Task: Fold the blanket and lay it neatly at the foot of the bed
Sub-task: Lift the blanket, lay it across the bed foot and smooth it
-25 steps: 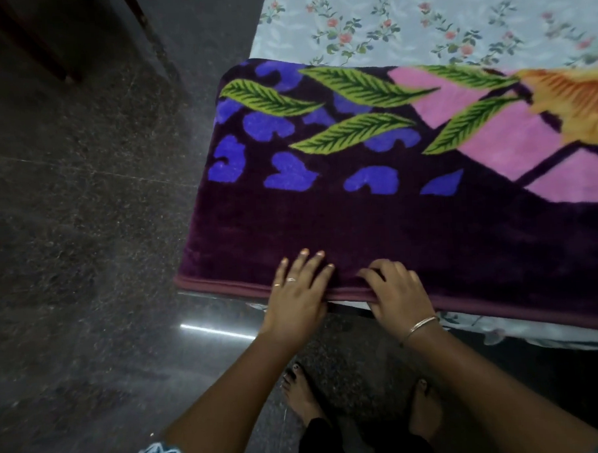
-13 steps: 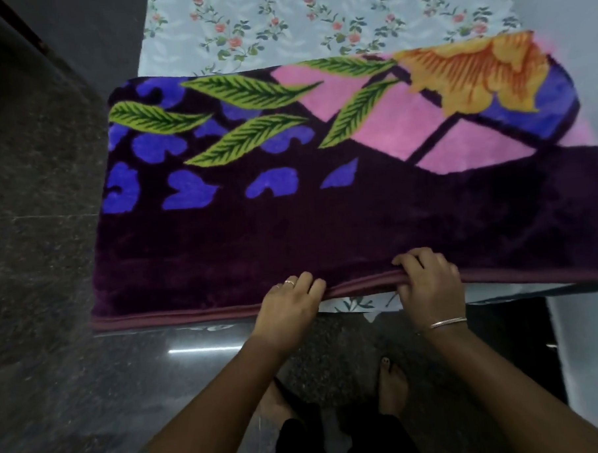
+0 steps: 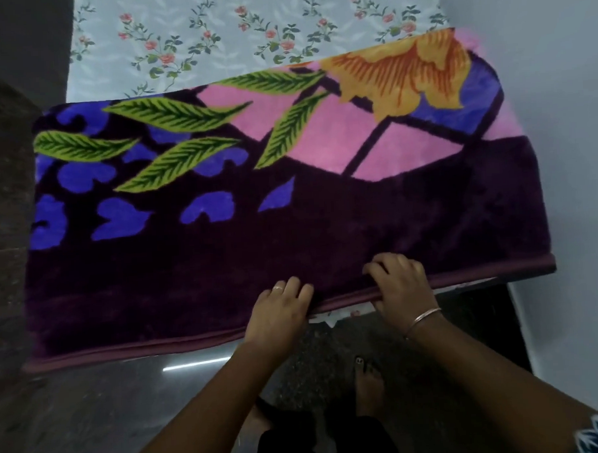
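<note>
Now, blanket: thick plush purple blanket with leaf and flower print (image 3: 255,200), folded, lying across the foot of the floral-sheeted bed (image 3: 214,41).
Handling: likely soft, floppy, fairly heavy.
Hold: the bound near edge.
Grip: left hand (image 3: 277,313) and right hand (image 3: 401,287) both curled on that hem.

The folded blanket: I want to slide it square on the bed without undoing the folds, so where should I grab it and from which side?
Probably the bound near edge of the blanket, from the foot of the bed, where the left hand and right hand already are. That hem overhangs the floral sheet, so fingers can curl under all layers at once.
</note>
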The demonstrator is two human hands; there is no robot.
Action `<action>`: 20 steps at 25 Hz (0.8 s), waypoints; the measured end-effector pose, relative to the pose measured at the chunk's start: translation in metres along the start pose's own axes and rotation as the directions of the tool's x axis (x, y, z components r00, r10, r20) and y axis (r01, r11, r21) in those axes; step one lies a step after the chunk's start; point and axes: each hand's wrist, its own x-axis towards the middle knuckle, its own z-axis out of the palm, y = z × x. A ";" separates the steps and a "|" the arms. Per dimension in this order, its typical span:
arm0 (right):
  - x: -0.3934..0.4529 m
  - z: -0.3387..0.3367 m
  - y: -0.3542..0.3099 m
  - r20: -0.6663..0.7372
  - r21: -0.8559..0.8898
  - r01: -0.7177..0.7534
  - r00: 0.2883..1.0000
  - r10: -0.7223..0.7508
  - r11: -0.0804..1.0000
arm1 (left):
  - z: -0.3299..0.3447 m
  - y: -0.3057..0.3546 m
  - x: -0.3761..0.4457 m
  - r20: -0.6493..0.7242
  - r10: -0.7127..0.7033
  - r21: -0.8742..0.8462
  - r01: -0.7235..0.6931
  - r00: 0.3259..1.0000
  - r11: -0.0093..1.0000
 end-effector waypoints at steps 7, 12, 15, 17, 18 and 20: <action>-0.018 -0.027 0.112 -0.026 -0.094 -0.281 0.960 0.280 0.955 | -0.013 0.118 0.084 0.078 0.129 -0.009 -0.129 0.989 0.992; -0.020 -0.047 0.155 -0.122 -0.046 -0.331 0.938 0.324 0.942 | -0.010 0.156 0.115 -0.043 0.154 -0.068 -0.157 0.987 0.985; -0.054 -0.033 0.166 -0.090 -0.046 -0.164 0.983 0.159 0.985 | 0.002 0.179 0.109 0.103 0.153 -0.004 -0.153 0.983 0.988; -0.068 -0.027 0.171 -0.075 -0.055 -0.101 0.993 0.096 0.993 | 0.006 0.188 0.106 0.146 0.166 0.064 -0.177 0.975 0.982; -0.067 -0.028 0.173 -0.066 -0.075 -0.082 0.995 0.077 0.994 | 0.004 0.189 0.107 0.128 0.156 0.063 -0.165 0.979 0.984; -0.057 -0.035 0.187 -0.076 -0.155 -0.077 0.995 0.066 0.985 | -0.001 0.190 0.116 0.069 0.165 0.058 -0.169 0.984 0.984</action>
